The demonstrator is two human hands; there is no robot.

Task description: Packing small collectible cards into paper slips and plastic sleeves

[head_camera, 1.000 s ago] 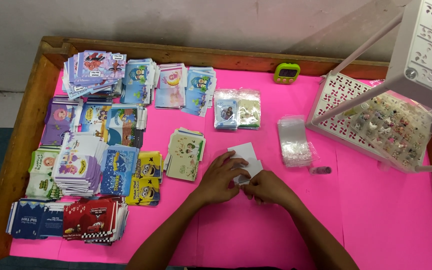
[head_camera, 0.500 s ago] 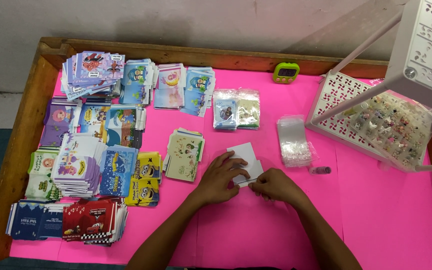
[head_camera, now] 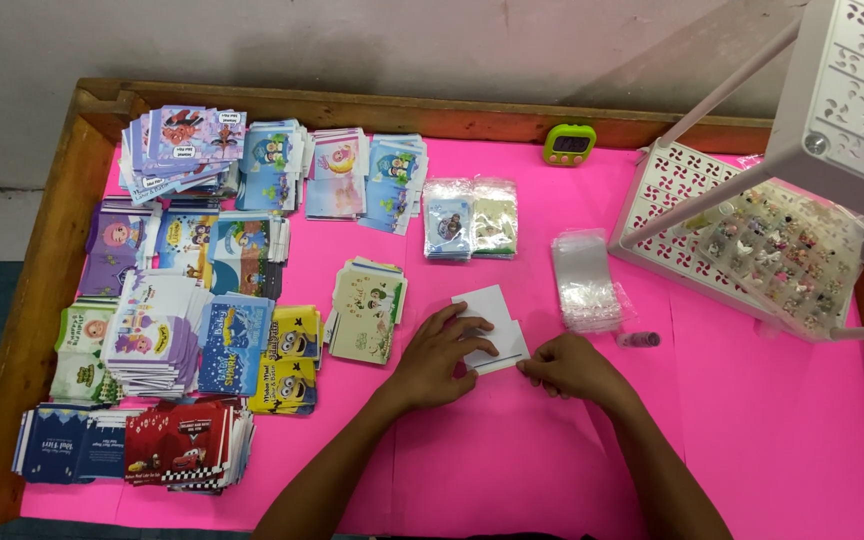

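Pressing down: left hand (head_camera: 439,352) lies flat, fingers spread, on the white card (head_camera: 489,322) in the middle of the pink tabletop (head_camera: 512,450).
Pinching: right hand (head_camera: 572,366) has its fingertips pressed together on the card's lower right corner.
Card position: partly under the left hand's fingers, just above and between both hands, touching each.
Which way from the hands: up and to the right of the left hand's palm; up and to the left of the right hand.
Long axis: appears to run from upper left to lower right, tilted against the tabletop's edge; a thin dark line crosses the card near its lower end.
Nearer hand: both touch it; the left covers more of it.
Neighbours, left: stack of cream picture cards (head_camera: 367,312) just beside the left hand, apart from the white card.
Neighbours, right: pile of clear plastic sleeves (head_camera: 584,278) near the right hand, with a small dark vial-like thing (head_camera: 639,339) just beyond it.
Farther off: colourful card stacks (head_camera: 192,300) along the left; a white perforated rack (head_camera: 752,250) at far right.
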